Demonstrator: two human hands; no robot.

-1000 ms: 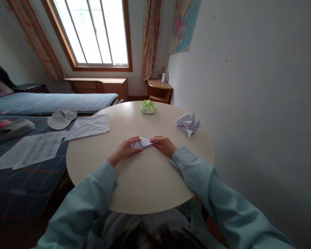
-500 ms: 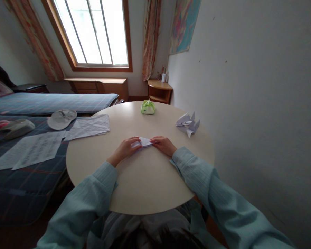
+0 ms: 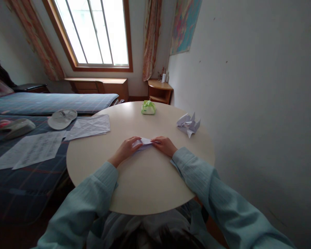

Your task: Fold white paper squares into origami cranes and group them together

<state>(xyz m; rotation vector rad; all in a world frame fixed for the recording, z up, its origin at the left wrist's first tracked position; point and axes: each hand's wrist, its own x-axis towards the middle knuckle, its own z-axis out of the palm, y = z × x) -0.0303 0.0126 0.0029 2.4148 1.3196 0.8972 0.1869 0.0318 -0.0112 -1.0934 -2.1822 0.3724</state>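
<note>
Both my arms reach forward over the round table [image 3: 145,188], sleeves down to the wrists, forearms angling in toward each other. My left hand [image 3: 125,149] lies low, knuckles up, fingers curled and closed on the left end of the small folded paper [image 3: 144,141]. My right hand [image 3: 164,145] mirrors it, fingertips pinched on the right end. The paper sits flat on the tabletop, about mid-table, between the two hands. There is bare surface all round them, and the near edge is well back by my elbows. A folded paper figure [image 3: 188,123] sits off to the right near the rim, a green packet [image 3: 148,107] at the far edge, and a creased sheet [image 3: 89,126] overhangs the left edge.
</note>
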